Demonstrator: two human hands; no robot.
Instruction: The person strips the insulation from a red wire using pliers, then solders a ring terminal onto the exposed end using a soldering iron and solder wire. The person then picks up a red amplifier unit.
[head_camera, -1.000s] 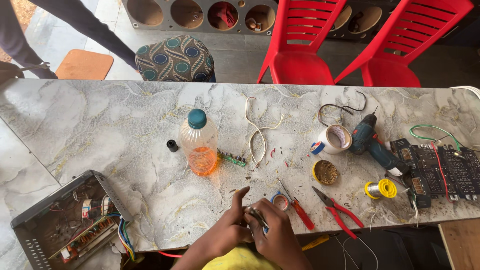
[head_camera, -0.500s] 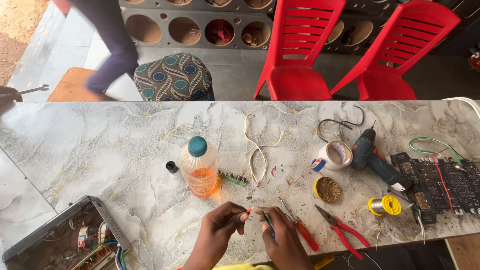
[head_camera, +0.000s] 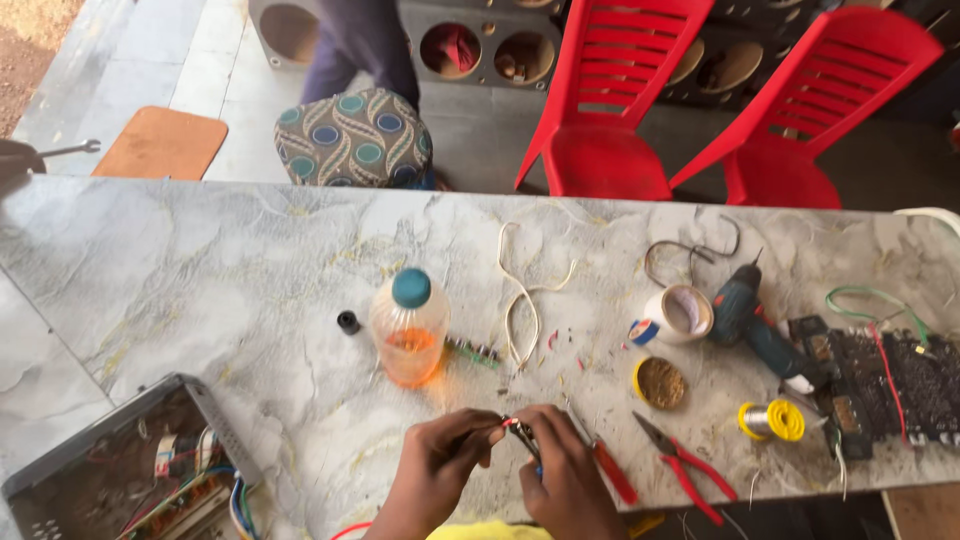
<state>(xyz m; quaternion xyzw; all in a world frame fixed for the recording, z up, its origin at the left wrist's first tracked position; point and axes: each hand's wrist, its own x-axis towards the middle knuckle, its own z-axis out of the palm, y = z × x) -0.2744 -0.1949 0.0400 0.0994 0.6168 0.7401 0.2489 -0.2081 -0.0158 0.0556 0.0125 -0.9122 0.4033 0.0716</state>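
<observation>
Here both hands (head_camera: 505, 470) pinch a small tool (head_camera: 524, 436).

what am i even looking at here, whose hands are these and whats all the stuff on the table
This is no machine. The one view comes from a camera worn on a person's head, looking down at their own two bare hands at the near edge of a marble-patterned table.

The left hand and right hand meet over a small tool with a bit of red; which hand has the firmer grip on it is hard to tell.

On the table: a plastic bottle with a teal cap and orange liquid, a white wire, a roll of tape, a cordless drill, a round tin, a yellow spool, red-handled pliers, a dark circuit board, and an opened metal case at lower left.

Behind stand two red chairs and another person's legs.
</observation>
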